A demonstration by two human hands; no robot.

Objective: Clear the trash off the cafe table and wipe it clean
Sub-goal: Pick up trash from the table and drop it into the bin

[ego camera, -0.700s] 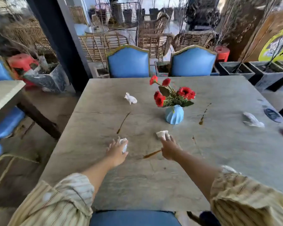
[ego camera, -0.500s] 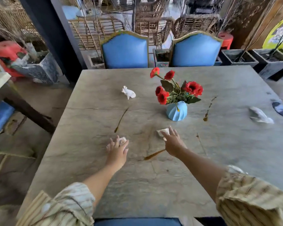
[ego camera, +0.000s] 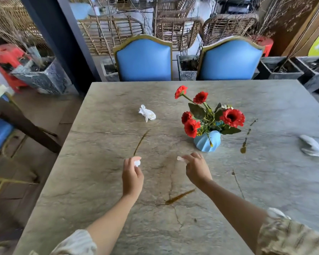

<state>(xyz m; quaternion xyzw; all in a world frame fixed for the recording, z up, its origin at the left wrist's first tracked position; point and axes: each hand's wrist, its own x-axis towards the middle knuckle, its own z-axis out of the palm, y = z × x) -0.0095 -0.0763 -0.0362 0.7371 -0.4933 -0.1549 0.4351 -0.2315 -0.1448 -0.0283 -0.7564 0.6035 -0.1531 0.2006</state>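
Trash first: a small crumpled white tissue (ego camera: 137,163) is pinched at the fingertips of my left hand (ego camera: 132,178), fingers curled closed around it, just above the grey stone cafe table (ego camera: 99,181). My right hand (ego camera: 197,169) is level with it, a little way to the right, its fingers closed on a second scrap of tissue (ego camera: 179,158), of which only a pale tip shows past my fingertips. Between and just behind my two hands, toward me, a brown streak (ego camera: 180,196) of spilled liquid lies on the tabletop. Another thin brown streak (ego camera: 141,141) starts just beyond my left fingertips and runs away from me. Just past my right hand stands a blue ribbed vase (ego camera: 207,140) holding red flowers (ego camera: 232,117). Further beyond my left hand, well apart from it, a third crumpled tissue (ego camera: 147,113) lies on the table. Out to the right of the vase is a brown drip trail (ego camera: 246,138), and near the table's right edge, far from my right hand, lies a fourth wad of white tissue (ego camera: 312,146), blurred. At the far side of the table stand two blue upholstered chairs (ego camera: 144,60).
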